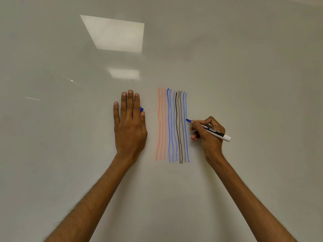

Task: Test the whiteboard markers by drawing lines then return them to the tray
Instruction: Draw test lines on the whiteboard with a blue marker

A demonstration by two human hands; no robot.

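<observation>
Gripping the marker (216,132) low on its barrel, tip touching the whiteboard (70,137) — likely light, stiff and slick, so best held there — the right hand (209,138) curls its fingers round it, while the left hand (130,126) lies flat, fingers together, thumb pinching the cap (141,108).

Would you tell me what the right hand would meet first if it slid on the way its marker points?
The right hand has the marker tip on the rightmost blue line; heading left, it would probably cross the neighbouring blue line first.
</observation>
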